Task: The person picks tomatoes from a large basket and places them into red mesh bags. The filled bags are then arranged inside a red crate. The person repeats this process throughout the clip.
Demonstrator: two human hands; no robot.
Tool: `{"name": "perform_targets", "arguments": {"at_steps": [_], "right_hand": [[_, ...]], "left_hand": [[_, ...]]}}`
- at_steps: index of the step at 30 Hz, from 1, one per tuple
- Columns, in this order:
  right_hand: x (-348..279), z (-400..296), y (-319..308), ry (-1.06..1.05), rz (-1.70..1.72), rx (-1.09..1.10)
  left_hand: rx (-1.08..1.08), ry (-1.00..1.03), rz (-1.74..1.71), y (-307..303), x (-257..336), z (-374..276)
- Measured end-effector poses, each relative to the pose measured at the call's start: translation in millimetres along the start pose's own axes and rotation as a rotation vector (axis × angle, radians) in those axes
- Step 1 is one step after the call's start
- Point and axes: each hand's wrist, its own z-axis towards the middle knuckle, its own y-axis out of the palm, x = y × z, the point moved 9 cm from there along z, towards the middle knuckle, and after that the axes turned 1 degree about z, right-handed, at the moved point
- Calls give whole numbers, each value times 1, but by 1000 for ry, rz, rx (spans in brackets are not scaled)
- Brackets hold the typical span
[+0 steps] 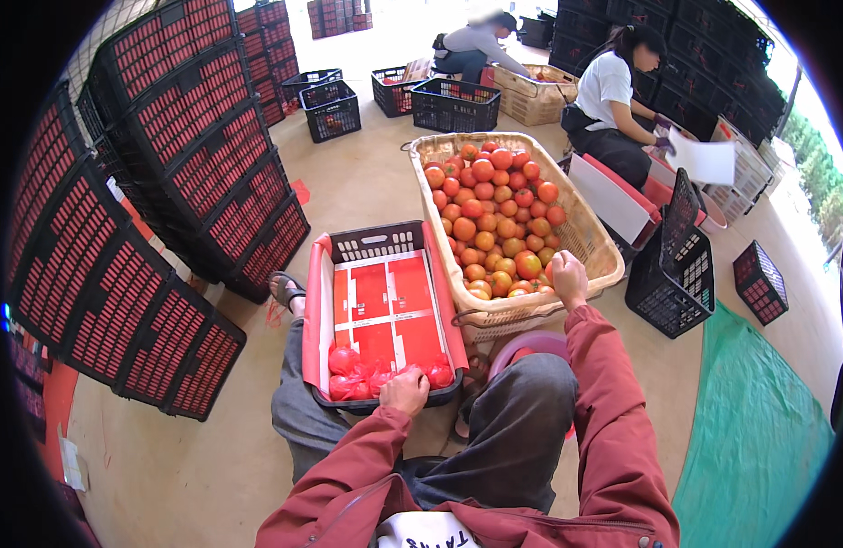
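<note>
A black plastic crate stands before me, its long sides draped with pinkish-red sheet. Printed red-and-white cardboard lies inside. Several tomatoes in thin red plastic bags line its near end. My left hand rests among them with curled fingers; whether it grips one is hidden. To the right stands a cream plastic basket of loose red and orange tomatoes. My right hand is at its near right corner, fingers curled down beside a tomato; its grip is hidden.
Tall stacks of black crates rise at left. A pink basin sits by my right knee. Two people work beyond, one holding a white sheet. Black crates and a green tarp lie right.
</note>
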Motion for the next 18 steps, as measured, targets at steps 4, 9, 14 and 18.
{"name": "perform_targets", "arguments": {"at_steps": [4, 9, 14, 18], "right_hand": [[16, 8, -5, -52, 173, 5], [41, 12, 6, 89, 786, -178], [34, 9, 2, 248, 806, -286], [37, 26, 12, 106, 413, -341]], "left_hand": [[-16, -5, 30, -2, 10, 0], [-2, 40, 74, 3, 13, 1], [-3, 97, 31, 1, 9, 1], [-38, 94, -16, 4, 11, 5]]}}
